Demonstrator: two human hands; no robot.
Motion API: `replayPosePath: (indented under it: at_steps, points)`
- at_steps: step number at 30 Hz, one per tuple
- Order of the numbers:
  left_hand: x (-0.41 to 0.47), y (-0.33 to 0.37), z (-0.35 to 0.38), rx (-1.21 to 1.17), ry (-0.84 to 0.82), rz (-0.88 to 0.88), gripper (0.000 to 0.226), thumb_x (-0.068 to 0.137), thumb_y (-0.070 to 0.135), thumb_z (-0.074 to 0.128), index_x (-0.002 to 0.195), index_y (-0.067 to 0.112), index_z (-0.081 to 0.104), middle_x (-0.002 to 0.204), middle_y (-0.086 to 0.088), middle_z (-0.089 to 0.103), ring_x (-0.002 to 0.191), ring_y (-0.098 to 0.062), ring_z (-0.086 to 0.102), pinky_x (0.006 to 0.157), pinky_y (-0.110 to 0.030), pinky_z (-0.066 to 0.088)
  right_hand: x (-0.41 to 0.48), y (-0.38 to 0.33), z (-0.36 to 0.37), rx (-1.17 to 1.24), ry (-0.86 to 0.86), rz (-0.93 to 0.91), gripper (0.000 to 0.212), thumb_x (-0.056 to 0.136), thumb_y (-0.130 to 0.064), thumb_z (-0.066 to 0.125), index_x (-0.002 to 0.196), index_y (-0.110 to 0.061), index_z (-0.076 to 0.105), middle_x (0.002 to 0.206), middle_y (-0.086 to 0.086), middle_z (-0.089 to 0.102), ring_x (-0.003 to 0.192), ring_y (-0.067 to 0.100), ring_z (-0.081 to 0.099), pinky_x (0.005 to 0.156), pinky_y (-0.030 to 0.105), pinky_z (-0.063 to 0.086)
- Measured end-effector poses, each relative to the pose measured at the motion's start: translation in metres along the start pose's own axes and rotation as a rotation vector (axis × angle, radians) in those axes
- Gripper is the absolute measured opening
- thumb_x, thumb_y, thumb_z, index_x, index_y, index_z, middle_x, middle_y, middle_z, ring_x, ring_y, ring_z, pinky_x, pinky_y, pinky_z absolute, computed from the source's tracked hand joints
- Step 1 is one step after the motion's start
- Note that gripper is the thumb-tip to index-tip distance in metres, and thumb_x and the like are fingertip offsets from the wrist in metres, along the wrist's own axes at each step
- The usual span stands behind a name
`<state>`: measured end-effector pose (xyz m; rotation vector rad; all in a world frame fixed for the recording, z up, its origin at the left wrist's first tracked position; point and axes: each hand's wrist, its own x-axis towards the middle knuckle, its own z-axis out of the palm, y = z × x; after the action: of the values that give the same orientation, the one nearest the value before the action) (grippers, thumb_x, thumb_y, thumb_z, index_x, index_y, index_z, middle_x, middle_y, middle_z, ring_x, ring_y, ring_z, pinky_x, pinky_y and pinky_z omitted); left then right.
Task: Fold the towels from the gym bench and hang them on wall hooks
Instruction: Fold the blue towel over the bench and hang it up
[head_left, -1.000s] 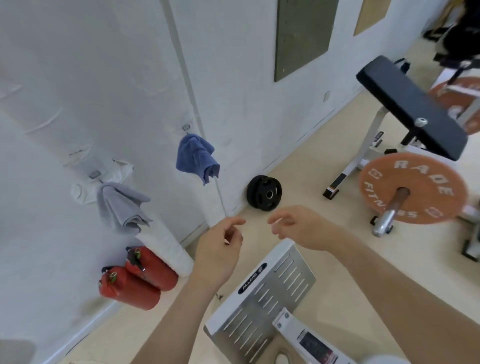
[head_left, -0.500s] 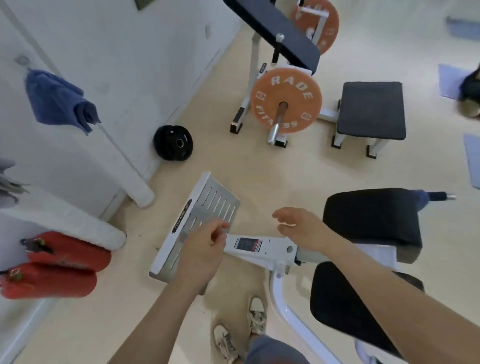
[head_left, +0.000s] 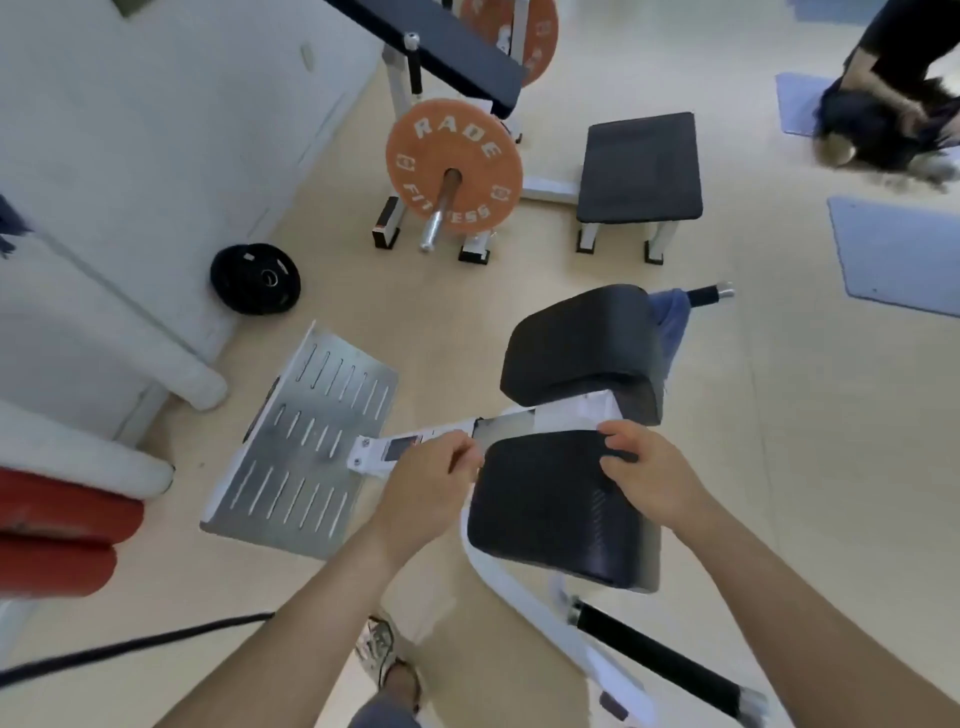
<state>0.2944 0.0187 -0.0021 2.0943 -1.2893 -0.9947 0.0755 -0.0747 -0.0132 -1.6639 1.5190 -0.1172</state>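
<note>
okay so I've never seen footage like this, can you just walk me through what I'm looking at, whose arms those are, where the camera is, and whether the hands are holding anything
There is no robot here. The camera sits on a person's head and looks down, so the two bare arms reaching in from the bottom are the wearer's own, and the wide lens bends the room.

The left hand and right hand hover over the black padded seat of a white-framed gym machine. Neither hand holds anything; the fingers are loosely curled.

A blue towel peeks out behind the machine's upper black pad, probably the next one to fold.

Around it on the floor: a slotted metal footplate, a black weight plate against the wall, an orange weight plate on a bar, and a small black bench. Another person crouches at the top right.
</note>
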Motion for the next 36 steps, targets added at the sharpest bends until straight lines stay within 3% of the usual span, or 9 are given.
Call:
replayPosePath:
  at_steps: [3, 6, 11, 16, 21, 24, 28, 33, 36]
  points:
    - [-0.01, 0.023, 0.051, 0.012, 0.078, -0.078, 0.021, 0.095, 0.011, 0.044, 0.087, 0.025, 0.058, 0.08, 0.006, 0.065, 0.078, -0.01, 0.06, 0.065, -0.012, 0.039, -0.005, 0.04, -0.029, -0.032, -0.094, -0.095, 0.043, 0.092, -0.014, 0.054, 0.134, -0.022, 0.052, 0.137, -0.003, 0.052, 0.126, 0.018, 0.048, 0.103, 0.027, 0.035]
    - [-0.025, 0.05, 0.092, -0.021, 0.137, -0.11, 0.021, 0.094, 0.012, 0.048, 0.088, 0.028, 0.061, 0.074, 0.009, 0.064, 0.071, -0.004, 0.058, 0.065, -0.013, 0.041, -0.009, 0.063, -0.05, 0.056, -0.167, -0.111, 0.047, 0.092, -0.013, 0.055, 0.137, -0.024, 0.048, 0.135, 0.0, 0.053, 0.124, 0.02, 0.05, 0.104, 0.032, 0.04]
    - [-0.024, 0.07, 0.133, -0.076, 0.225, -0.105, 0.025, 0.095, 0.01, 0.044, 0.097, 0.026, 0.064, 0.068, 0.018, 0.054, 0.072, -0.009, 0.054, 0.073, -0.025, 0.047, 0.018, 0.075, -0.069, 0.162, -0.174, -0.091, 0.037, 0.091, -0.012, 0.054, 0.126, -0.022, 0.055, 0.107, 0.0, 0.067, 0.091, 0.02, 0.061, 0.068, 0.022, 0.047]
    - [0.015, 0.075, 0.165, -0.108, 0.243, -0.126, 0.031, 0.094, 0.007, 0.046, 0.111, 0.025, 0.062, 0.101, 0.01, 0.061, 0.092, -0.006, 0.056, 0.081, -0.012, 0.041, 0.052, 0.085, -0.08, 0.247, -0.142, 0.046, 0.035, 0.09, -0.009, 0.054, 0.122, -0.022, 0.059, 0.109, 0.002, 0.063, 0.089, 0.019, 0.058, 0.085, 0.038, 0.052]
    - [0.04, 0.088, 0.188, -0.227, 0.195, -0.164, 0.022, 0.097, 0.018, 0.043, 0.104, 0.024, 0.063, 0.082, 0.011, 0.063, 0.081, -0.006, 0.059, 0.082, -0.02, 0.047, 0.095, 0.098, -0.091, 0.251, -0.181, 0.098, 0.036, 0.092, -0.012, 0.053, 0.127, -0.02, 0.051, 0.114, -0.001, 0.054, 0.099, 0.019, 0.054, 0.086, 0.036, 0.05]
    - [0.069, 0.106, 0.199, -0.189, 0.205, -0.148, 0.03, 0.094, 0.006, 0.042, 0.111, 0.021, 0.062, 0.093, 0.008, 0.059, 0.09, -0.011, 0.056, 0.087, -0.018, 0.043, 0.134, 0.11, -0.102, 0.085, -0.137, 0.096, 0.044, 0.092, -0.016, 0.054, 0.135, -0.021, 0.044, 0.122, 0.003, 0.052, 0.101, 0.023, 0.054, 0.077, 0.032, 0.046]
    - [0.129, 0.14, 0.222, -0.175, 0.218, -0.122, 0.036, 0.093, 0.002, 0.043, 0.12, 0.017, 0.061, 0.117, 0.001, 0.061, 0.109, -0.016, 0.055, 0.099, -0.023, 0.042, 0.205, 0.117, -0.126, -0.052, -0.056, 0.043, 0.044, 0.091, -0.024, 0.054, 0.132, -0.018, 0.038, 0.117, 0.01, 0.053, 0.093, 0.029, 0.056, 0.081, 0.041, 0.048]
    - [0.196, 0.168, 0.274, -0.18, 0.38, -0.165, 0.037, 0.089, 0.002, 0.044, 0.116, 0.016, 0.064, 0.116, 0.002, 0.065, 0.107, -0.015, 0.057, 0.094, -0.021, 0.041, 0.301, 0.132, -0.146, -0.454, -0.066, -0.215, 0.062, 0.09, -0.029, 0.05, 0.146, -0.029, 0.023, 0.129, 0.025, 0.043, 0.114, 0.044, 0.046, 0.09, 0.045, 0.041]
    - [0.236, 0.196, 0.305, -0.296, 0.348, -0.206, 0.039, 0.082, 0.01, 0.04, 0.112, 0.012, 0.066, 0.111, -0.002, 0.067, 0.101, -0.018, 0.06, 0.089, -0.024, 0.043, 0.346, 0.137, -0.155, -0.447, -0.097, -0.221, 0.064, 0.088, -0.017, 0.048, 0.146, -0.033, 0.025, 0.128, 0.022, 0.032, 0.088, 0.037, 0.049, 0.076, 0.037, 0.042]
